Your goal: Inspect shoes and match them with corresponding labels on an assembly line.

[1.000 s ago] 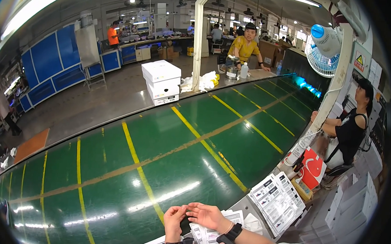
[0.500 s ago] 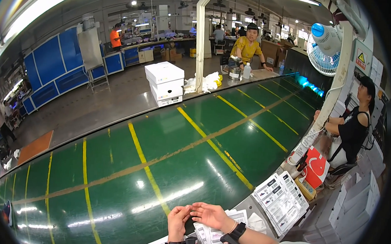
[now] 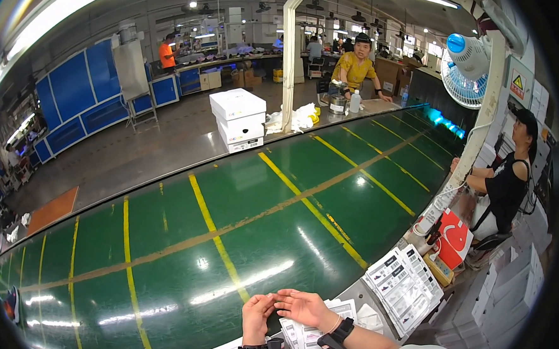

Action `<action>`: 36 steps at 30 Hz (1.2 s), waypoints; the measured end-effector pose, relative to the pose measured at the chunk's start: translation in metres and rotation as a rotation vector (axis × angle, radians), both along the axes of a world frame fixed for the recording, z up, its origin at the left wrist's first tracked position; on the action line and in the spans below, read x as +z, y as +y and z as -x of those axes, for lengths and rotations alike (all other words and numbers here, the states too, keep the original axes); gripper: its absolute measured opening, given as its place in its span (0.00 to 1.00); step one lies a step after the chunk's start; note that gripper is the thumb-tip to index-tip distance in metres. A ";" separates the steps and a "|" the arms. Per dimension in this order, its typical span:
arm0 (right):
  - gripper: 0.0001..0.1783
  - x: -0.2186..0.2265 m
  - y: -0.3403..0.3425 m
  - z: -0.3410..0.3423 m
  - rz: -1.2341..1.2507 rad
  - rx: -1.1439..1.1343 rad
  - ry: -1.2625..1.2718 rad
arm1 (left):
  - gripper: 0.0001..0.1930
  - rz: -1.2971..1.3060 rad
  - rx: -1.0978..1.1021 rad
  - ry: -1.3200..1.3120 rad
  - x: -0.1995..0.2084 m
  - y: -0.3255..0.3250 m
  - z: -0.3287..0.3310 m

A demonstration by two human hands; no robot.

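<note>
My left hand (image 3: 257, 313) and my right hand (image 3: 302, 308) meet near the close edge of a green conveyor belt (image 3: 163, 231), fingertips touching or nearly so. The left fingers are loosely bent, the right ones stretched and slightly curved. No object shows between them, though the palms are partly hidden. Both wrists wear black straps. Beneath the hands and right forearm lie printed label sheets (image 3: 311, 347). Further right rests a stack of similar sheets (image 3: 403, 288). At the belt's far left end, a dark shoe (image 3: 11, 304) is partly cut off by the rim.
White boxes (image 3: 238, 118) are stacked beyond the belt, beside a pale post (image 3: 289, 67). A person in yellow (image 3: 356, 68) stands across it; another in black (image 3: 510, 171) sits at right. A red box (image 3: 453, 239) and a fan (image 3: 465, 70) are also on the right.
The belt's yellow lines have shifted slightly to the right. The view has moved a little. My hands keep the same pose, fingertips together.
</note>
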State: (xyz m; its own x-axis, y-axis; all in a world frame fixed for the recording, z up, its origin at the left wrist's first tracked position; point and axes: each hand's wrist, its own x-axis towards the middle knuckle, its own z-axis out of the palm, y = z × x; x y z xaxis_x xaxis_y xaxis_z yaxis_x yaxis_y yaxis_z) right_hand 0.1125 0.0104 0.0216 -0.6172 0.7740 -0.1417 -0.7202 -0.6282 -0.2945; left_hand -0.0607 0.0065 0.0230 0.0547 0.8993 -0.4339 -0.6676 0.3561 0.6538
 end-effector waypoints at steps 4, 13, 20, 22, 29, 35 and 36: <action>0.19 0.002 0.003 0.006 0.017 0.021 -0.017 | 0.03 0.016 0.010 0.038 -0.001 0.002 0.006; 0.16 0.014 -0.002 0.005 0.133 -0.156 -0.128 | 0.15 -0.047 -0.159 0.226 -0.014 0.004 -0.003; 0.13 0.006 0.000 0.009 0.119 -0.145 -0.224 | 0.14 -0.305 -0.269 0.058 -0.011 0.000 0.001; 0.13 0.006 0.000 0.009 0.105 -0.152 -0.226 | 0.14 -0.334 -0.291 0.099 -0.012 0.001 -0.002; 0.14 -0.003 0.005 0.004 0.084 -0.134 -0.193 | 0.14 -0.349 -0.313 0.058 -0.008 0.002 -0.001; 0.14 0.004 0.000 0.008 0.082 -0.140 -0.168 | 0.14 -0.329 -0.303 0.081 -0.009 0.001 -0.001; 0.15 0.006 -0.002 0.006 0.068 -0.141 -0.151 | 0.14 -0.332 -0.328 0.080 -0.006 0.002 -0.003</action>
State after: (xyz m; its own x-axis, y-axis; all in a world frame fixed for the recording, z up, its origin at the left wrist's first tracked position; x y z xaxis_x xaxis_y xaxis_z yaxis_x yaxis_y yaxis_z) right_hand 0.1067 0.0086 0.0272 -0.4714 0.8365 -0.2791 -0.7530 -0.5466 -0.3663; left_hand -0.0575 0.0083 0.0170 0.3375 0.9308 -0.1402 -0.4978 0.3029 0.8127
